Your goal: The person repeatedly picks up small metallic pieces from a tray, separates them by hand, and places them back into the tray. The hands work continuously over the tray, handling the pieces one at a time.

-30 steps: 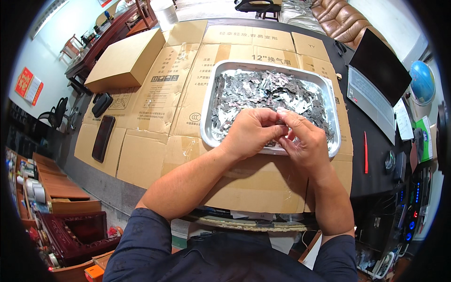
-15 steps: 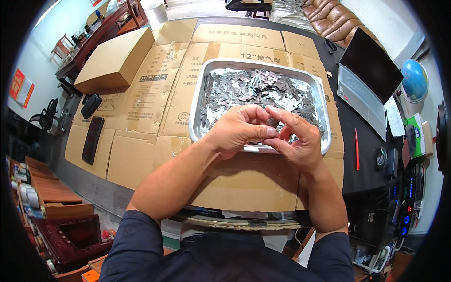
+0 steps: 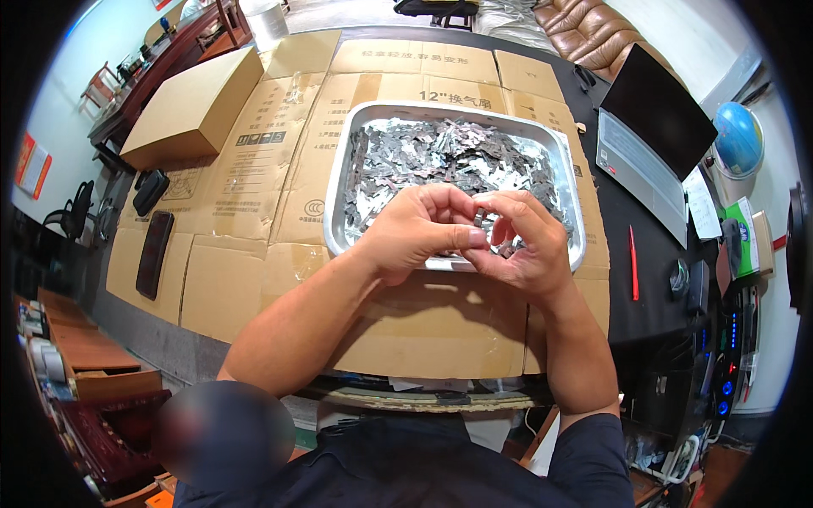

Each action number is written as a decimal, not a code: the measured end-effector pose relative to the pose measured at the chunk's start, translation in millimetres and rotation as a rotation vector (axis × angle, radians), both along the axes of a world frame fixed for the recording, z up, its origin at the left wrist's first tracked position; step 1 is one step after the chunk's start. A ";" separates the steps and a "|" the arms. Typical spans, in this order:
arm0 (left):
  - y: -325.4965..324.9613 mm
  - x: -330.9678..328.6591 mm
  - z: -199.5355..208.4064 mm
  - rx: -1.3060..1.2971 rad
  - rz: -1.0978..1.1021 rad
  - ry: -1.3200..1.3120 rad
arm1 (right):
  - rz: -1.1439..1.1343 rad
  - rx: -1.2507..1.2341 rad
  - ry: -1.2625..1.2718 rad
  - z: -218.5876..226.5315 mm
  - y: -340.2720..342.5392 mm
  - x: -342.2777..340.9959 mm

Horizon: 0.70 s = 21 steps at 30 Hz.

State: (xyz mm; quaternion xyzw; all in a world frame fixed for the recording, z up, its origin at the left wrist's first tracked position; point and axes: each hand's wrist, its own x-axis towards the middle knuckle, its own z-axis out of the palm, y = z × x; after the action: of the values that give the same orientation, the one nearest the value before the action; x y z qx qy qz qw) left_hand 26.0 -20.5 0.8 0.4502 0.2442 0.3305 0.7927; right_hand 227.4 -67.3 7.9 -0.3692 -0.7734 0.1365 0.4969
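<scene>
A small dark flat piece [image 3: 480,218] is pinched between the fingertips of both hands. My left hand [image 3: 415,233] has its thumb and fingers closed at the piece's left side. From the right, my right hand [image 3: 532,247] meets it with curled fingers and thumb. Both hands are over the near side of a silver metal tray [image 3: 337,182]. The tray holds a heap of small flat pieces [image 3: 474,148], some dark grey and some shiny silver. Part of the heap and the near rim are hidden behind my hands. The held piece's exact kind is too small to make out.
Flattened cardboard [image 3: 246,279] covers the table under the tray. A closed cardboard box [image 3: 182,118], a black case [image 3: 151,191] and a phone [image 3: 155,254] lie left. On the right are an open laptop [image 3: 644,161], a red pen [image 3: 633,262] and a globe [image 3: 738,140].
The small dark piece has turned in my fingertips and now shows a narrower side. The whole scene has shifted slightly left in the view. Both hands remain together over the tray.
</scene>
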 end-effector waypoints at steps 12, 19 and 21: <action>9.7 -6.8 4.5 -0.009 0.200 -0.012 | -0.411 -0.250 0.383 9.7 18.9 46.6; 8.0 -7.2 5.9 0.049 0.211 0.025 | -0.463 -0.274 -0.058 -5.5 24.7 49.4; 6.7 -5.7 5.0 0.083 0.193 0.041 | -0.453 -0.268 -0.087 -9.8 24.6 42.2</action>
State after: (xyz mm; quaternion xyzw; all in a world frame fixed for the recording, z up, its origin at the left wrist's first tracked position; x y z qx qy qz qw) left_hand 20.3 -13.8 5.8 0.4637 0.2887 0.4061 0.7326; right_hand 269.6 -42.7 -1.9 -0.6011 -0.6665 0.1069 0.4278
